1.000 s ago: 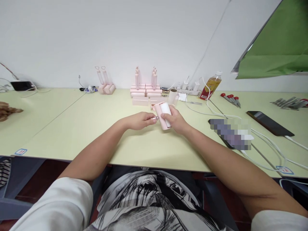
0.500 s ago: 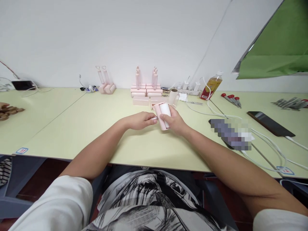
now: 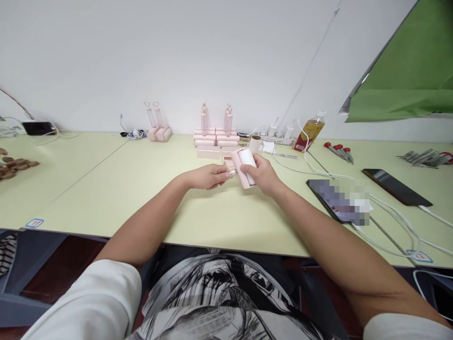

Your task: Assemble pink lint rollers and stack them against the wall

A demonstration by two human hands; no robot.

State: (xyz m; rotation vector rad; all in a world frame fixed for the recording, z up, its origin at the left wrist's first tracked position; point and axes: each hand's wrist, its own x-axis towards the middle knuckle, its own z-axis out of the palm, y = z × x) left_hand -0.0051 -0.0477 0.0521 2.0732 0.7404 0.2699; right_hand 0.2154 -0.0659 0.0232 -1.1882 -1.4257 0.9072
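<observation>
My right hand (image 3: 265, 174) grips the head of a pink lint roller (image 3: 240, 169), its thumb lying on the white roll (image 3: 248, 163). On the other side, my left hand (image 3: 210, 177) closes its fingers round the slim clear-and-pink handle (image 3: 232, 174), whose tip reaches the pink housing. Most of the handle is hidden in the left fingers, and I cannot tell whether it is joined to the head. Just behind lies a small pink tray-like part (image 3: 227, 159) on the table.
Several pink lint rollers stand upright by the wall (image 3: 216, 137), with two more (image 3: 160, 133) further left. A cardboard-cored roll (image 3: 255, 142), a drink bottle (image 3: 309, 132), red-capped tools (image 3: 339, 152), phones (image 3: 396, 186) and white cables occupy the right side. Brown pieces (image 3: 17, 166) lie far left.
The roller head has shifted slightly right with my right hand. More of the handle tip now shows between my left fingers and the housing. The view has tilted a little.
</observation>
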